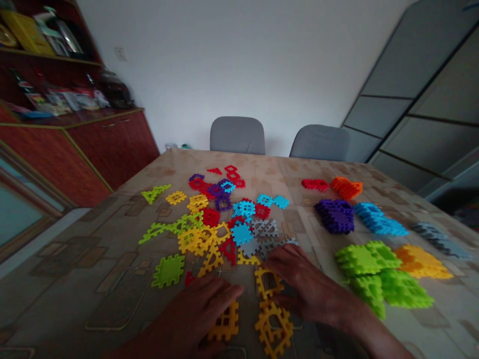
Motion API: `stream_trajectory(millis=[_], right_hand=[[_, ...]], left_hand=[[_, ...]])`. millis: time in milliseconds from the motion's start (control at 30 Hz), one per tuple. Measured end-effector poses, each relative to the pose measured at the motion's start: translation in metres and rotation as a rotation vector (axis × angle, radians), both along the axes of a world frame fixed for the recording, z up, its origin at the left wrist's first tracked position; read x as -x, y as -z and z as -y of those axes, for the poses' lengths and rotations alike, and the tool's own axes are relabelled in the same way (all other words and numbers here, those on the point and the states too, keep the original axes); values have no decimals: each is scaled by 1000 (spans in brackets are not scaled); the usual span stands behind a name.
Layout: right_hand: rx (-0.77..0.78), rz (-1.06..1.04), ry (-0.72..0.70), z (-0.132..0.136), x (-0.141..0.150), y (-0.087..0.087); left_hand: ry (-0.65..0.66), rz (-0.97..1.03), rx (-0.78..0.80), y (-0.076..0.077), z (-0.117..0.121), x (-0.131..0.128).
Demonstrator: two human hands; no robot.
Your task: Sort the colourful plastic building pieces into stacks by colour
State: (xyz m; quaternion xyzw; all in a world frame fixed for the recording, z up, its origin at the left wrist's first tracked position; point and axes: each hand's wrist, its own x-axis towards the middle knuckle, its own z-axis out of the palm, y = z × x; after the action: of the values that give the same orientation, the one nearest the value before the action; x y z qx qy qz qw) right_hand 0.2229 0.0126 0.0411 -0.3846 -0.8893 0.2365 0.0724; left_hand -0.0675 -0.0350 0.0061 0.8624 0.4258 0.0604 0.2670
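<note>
My left hand [200,306] is at the near side of the table, its fingers curled round a yellow window-grid building tile [231,324] that it partly covers. To the right, my right hand [305,286] reaches in over a yellow open-frame building tile [258,284], with thumb and fingers at its right side. Just below that tile lies another yellow frame tile with an arched opening [275,329]. Beyond my hands spreads a loose heap of notched plastic tiles, including a light blue square [242,233], a green square [168,270] and grey tiles [267,228].
Sorted stacks stand at the right: purple tiles [335,216], green tiles [362,259], yellow tiles [422,262], blue tiles [379,219], grey tiles [441,239], orange tiles [346,187] and red tiles [314,185]. Two grey chairs [237,134] are at the far edge.
</note>
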Motion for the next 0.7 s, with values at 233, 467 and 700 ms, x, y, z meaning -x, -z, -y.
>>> stream_trajectory(millis=[233, 467, 700], right_hand=[[8, 21, 16, -2, -2, -1], [68, -30, -53, 15, -4, -22], [73, 50, -160, 34, 10, -25]], left_hand=[[4, -24, -27, 5, 0, 0], [35, -41, -9, -1, 0, -2], [44, -57, -13, -5, -3, -6]])
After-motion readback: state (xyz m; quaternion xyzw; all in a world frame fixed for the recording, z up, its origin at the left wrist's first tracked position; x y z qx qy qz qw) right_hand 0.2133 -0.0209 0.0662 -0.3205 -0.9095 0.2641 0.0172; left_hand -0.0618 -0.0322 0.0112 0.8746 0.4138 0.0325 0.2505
